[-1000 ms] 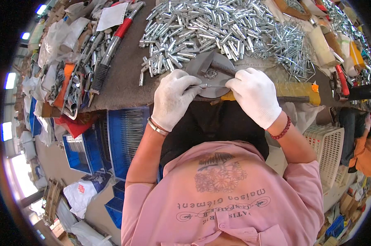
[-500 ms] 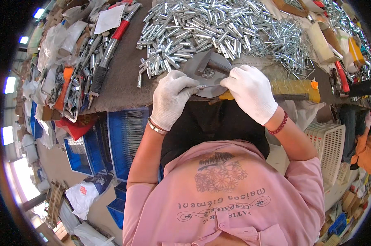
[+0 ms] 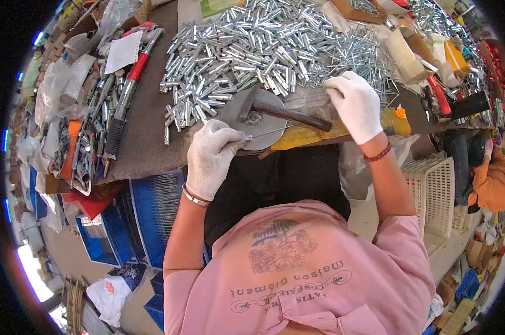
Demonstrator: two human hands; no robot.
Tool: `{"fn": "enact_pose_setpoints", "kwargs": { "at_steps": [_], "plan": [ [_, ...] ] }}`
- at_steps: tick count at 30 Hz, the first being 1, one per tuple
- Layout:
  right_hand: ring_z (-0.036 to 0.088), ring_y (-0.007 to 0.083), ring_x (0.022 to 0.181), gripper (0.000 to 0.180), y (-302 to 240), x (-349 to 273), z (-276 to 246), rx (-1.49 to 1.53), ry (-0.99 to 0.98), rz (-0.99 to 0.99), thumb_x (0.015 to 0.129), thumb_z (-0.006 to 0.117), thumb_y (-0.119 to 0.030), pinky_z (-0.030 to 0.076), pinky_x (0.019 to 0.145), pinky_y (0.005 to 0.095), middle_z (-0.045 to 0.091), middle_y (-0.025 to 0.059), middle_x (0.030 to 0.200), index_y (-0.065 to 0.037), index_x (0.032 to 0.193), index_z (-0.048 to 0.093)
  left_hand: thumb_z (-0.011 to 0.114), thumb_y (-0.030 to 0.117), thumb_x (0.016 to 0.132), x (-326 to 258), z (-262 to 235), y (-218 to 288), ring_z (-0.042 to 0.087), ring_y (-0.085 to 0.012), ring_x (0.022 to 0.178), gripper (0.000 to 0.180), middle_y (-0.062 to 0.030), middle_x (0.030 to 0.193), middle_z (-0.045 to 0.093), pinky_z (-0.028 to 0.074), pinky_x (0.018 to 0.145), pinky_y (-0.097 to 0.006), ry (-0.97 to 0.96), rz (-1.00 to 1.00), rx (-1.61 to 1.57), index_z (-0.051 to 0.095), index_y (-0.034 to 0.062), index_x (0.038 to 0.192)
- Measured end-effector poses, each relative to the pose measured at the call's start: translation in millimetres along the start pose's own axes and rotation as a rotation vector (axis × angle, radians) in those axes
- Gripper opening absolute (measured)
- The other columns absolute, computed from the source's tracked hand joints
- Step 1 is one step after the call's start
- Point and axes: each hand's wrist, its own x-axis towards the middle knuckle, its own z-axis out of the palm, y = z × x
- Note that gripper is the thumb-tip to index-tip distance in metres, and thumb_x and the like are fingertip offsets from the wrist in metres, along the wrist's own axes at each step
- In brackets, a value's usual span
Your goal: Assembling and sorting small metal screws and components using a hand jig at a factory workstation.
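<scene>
Head view: hands parted over a round metal plate [image 3: 263, 120] at the bench edge.

Half a second ago both gloved hands were pressed together on the plate; now the left hand [image 3: 210, 159] is closed on a thin metal pin [image 3: 269, 133] laid across it, while the right hand [image 3: 356, 106] has been moved to the loose pins [image 3: 347, 53], fingers curled, contents unclear. A hammer [image 3: 280, 111] is left resting on the plate. A white basket [image 3: 431, 190] is seen alongside, contents hidden.

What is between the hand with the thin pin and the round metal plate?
Nothing visible. The left hand holds a thin metal pin whose tip already lies over the round plate. The hammer rests on the plate, beside the pin.
</scene>
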Motion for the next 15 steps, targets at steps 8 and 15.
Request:
{"fn": "enact_pose_setpoints", "kwargs": {
  "at_steps": [8, 15],
  "plan": [
    [0.070, 0.0287, 0.094, 0.006, 15, 13, 31, -0.081, -0.147, -0.159, 0.089, 0.074, -0.011, 0.058, 0.082, 0.0404, 0.068, 0.0057, 0.093, -0.015, 0.093, 0.078, 0.086, 0.004, 0.080, 0, -2, 2, 0.069, -0.0287, 0.088, 0.014, -0.0072, 0.089, 0.069, 0.054, 0.077, -0.039, -0.004, 0.000, 0.003, 0.079, 0.0095, 0.090],
    [0.069, 0.0311, 0.097, 0.008, 20, 16, 20, 0.013, -0.280, -0.122, 0.091, 0.072, -0.011, 0.057, 0.088, 0.0414, 0.068, 0.0080, 0.094, -0.012, 0.099, 0.076, 0.085, 0.004, 0.079, -1, -3, 3, 0.069, -0.0285, 0.089, 0.013, -0.0066, 0.090, 0.069, 0.055, 0.078, -0.039, 0.003, -0.006, 0.010, 0.079, 0.0105, 0.089]
  ]
}}
